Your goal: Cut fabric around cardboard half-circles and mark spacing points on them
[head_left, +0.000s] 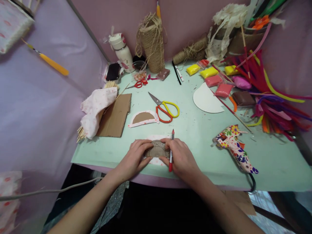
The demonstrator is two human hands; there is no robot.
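Note:
A clear half-round protractor [157, 149] lies over a piece of white cloth with pink spots [157, 162] near the table's front edge. My left hand [137, 153] pinches its left end between thumb and fingers. On the other end, my right hand [179, 156] grips the protractor too, and a red-capped pen [171, 159] is tucked between its fingers, pointing away from me. Just beyond my hands lies a half-round cardboard piece [144, 117] edged with spotted cloth. Large scissors [165, 109] with one red and one yellow handle rest behind it.
Cardboard [115, 117] and cloth-wrapped sticks [97, 110] lie left. A flower-patterned glue gun [236, 146] is at the right, below a white paper piece [207, 99]. Clay packets [224, 90] and pipe cleaners [275, 107] fill the right back. A twine cone [152, 45] and bottle [124, 53] stand behind.

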